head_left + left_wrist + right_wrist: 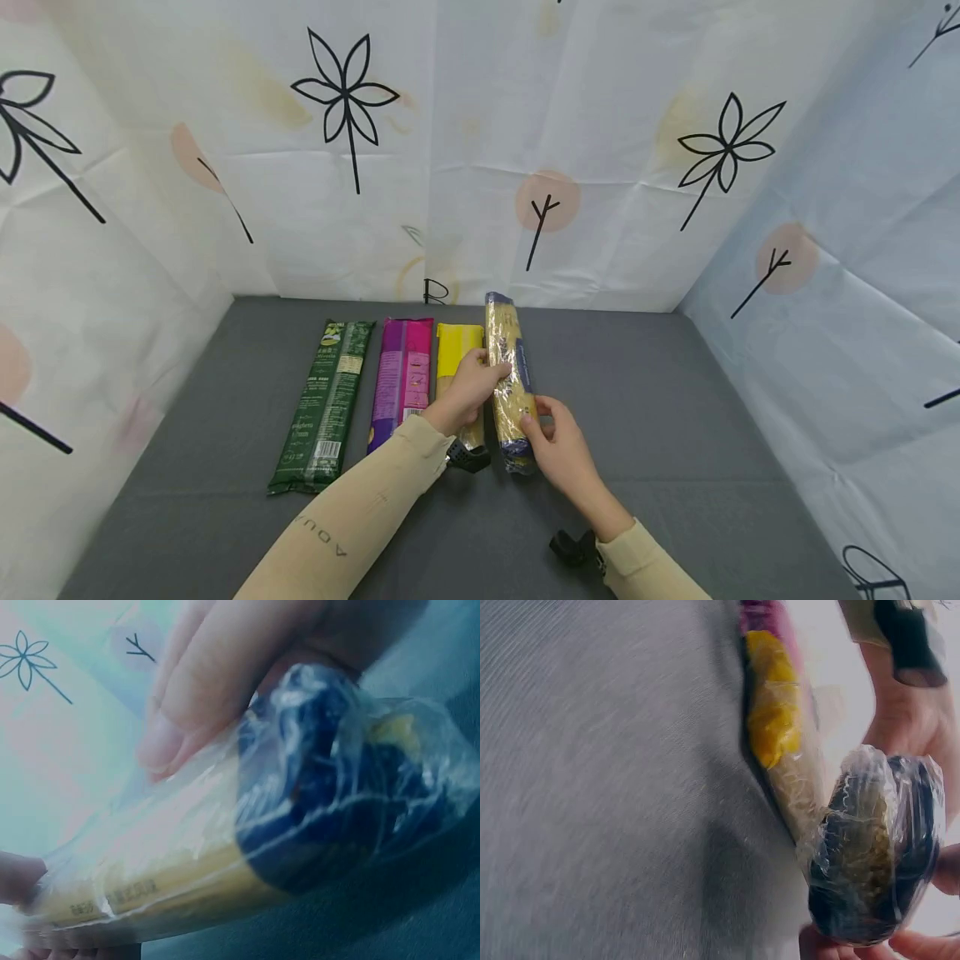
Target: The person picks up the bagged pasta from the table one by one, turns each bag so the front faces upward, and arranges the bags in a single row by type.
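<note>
Both hands hold a clear plastic pack of spaghetti (511, 375) with dark blue ends, lengthwise away from the body. My left hand (474, 382) grips its left side around the middle, thumb on top. Lower down on the right, my right hand (557, 442) holds the pack near its closer end. In the left wrist view, the pack's crinkled blue end (322, 780) lies under the right hand's fingers (217, 682). The right wrist view shows the pack's end (874, 851) face-on, with fingertips at its underside.
To the left lie a yellow-topped noodle pack (459, 346), partly behind the left hand, a purple and pink pack (406, 367) and a long green spaghetti pack (322, 408). They rest on a dark grey cloth-covered table (660, 400). White patterned fabric (480, 150) surrounds the table.
</note>
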`<control>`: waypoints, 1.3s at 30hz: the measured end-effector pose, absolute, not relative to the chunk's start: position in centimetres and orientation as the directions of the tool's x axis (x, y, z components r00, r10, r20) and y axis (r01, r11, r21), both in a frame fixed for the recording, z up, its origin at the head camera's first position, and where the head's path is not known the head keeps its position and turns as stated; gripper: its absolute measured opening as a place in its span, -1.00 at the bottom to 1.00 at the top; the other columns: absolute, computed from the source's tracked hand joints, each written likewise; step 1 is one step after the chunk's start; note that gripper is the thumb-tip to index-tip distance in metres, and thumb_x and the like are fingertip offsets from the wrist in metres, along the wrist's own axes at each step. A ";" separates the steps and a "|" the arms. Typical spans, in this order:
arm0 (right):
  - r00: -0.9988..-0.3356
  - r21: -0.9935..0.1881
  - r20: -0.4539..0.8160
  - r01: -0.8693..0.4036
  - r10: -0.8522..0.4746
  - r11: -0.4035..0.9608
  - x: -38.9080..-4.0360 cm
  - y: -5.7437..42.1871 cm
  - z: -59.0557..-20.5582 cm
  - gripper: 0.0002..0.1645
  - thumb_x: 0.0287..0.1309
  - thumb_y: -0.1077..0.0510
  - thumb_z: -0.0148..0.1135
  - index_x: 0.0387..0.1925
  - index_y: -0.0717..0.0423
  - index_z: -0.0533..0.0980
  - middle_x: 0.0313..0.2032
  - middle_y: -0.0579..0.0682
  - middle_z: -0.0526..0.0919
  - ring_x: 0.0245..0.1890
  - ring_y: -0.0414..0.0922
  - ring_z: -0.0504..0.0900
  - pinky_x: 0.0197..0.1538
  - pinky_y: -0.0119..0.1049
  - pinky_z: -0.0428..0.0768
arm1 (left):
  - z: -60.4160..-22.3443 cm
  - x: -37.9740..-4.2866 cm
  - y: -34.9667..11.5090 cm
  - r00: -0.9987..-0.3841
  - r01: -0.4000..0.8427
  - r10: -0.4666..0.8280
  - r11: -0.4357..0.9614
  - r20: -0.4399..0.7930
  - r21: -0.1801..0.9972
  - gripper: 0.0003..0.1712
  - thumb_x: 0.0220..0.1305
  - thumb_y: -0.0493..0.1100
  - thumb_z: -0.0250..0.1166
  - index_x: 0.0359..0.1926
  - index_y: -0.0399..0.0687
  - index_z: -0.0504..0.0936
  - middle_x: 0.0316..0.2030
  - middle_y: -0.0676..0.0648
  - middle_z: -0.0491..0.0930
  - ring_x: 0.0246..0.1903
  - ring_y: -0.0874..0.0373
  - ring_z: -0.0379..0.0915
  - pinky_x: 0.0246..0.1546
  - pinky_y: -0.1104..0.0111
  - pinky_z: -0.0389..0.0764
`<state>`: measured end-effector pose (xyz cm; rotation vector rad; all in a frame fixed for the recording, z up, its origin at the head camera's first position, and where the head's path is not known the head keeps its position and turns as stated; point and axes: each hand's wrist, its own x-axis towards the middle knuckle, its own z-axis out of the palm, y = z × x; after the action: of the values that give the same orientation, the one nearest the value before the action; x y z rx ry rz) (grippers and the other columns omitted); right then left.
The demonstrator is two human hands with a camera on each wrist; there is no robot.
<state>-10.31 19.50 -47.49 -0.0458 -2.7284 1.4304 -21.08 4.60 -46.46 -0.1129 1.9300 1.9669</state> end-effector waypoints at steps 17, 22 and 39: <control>-0.979 -0.944 -0.175 0.198 0.105 0.265 -11.7 20.7 -47.8 -0.38 0.43 0.06 0.05 0.36 0.28 0.18 -0.03 0.24 0.53 -0.16 -0.01 0.59 -0.12 -0.14 0.59 | -47.6 -20.7 5.1 -0.883 -0.300 0.380 -0.005 -0.276 0.954 -0.54 0.41 -0.10 0.16 0.24 -0.13 0.30 -0.01 -0.17 0.49 -0.10 0.00 0.53 -0.06 0.14 0.56; -0.983 -0.945 -0.135 0.166 0.125 0.283 -11.9 21.6 -48.0 -0.43 0.44 0.14 0.01 0.37 0.24 0.16 -0.05 0.25 0.48 -0.19 0.01 0.58 -0.22 -0.16 0.60 | -48.1 -19.9 5.5 -0.882 -0.171 0.425 0.115 -0.204 0.979 -0.48 0.39 0.00 0.19 0.28 0.00 0.30 0.03 -0.09 0.46 -0.06 0.05 0.47 0.01 0.14 0.48; -0.954 -0.907 -0.149 0.237 0.262 0.348 -13.9 26.6 -48.3 -0.41 0.47 0.17 -0.15 0.43 0.22 0.04 -0.01 0.27 0.36 -0.19 0.05 0.52 -0.30 -0.24 0.59 | -50.5 -16.1 12.2 -0.860 0.002 0.504 0.148 -0.074 0.989 -0.11 0.29 -0.24 0.29 0.51 0.02 -0.01 0.15 -0.07 0.39 -0.19 0.21 0.51 -0.29 0.35 0.58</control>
<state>-13.94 26.58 -48.25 -0.4738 -2.5599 1.7173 -16.12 12.16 -50.46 0.4836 2.0436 1.7591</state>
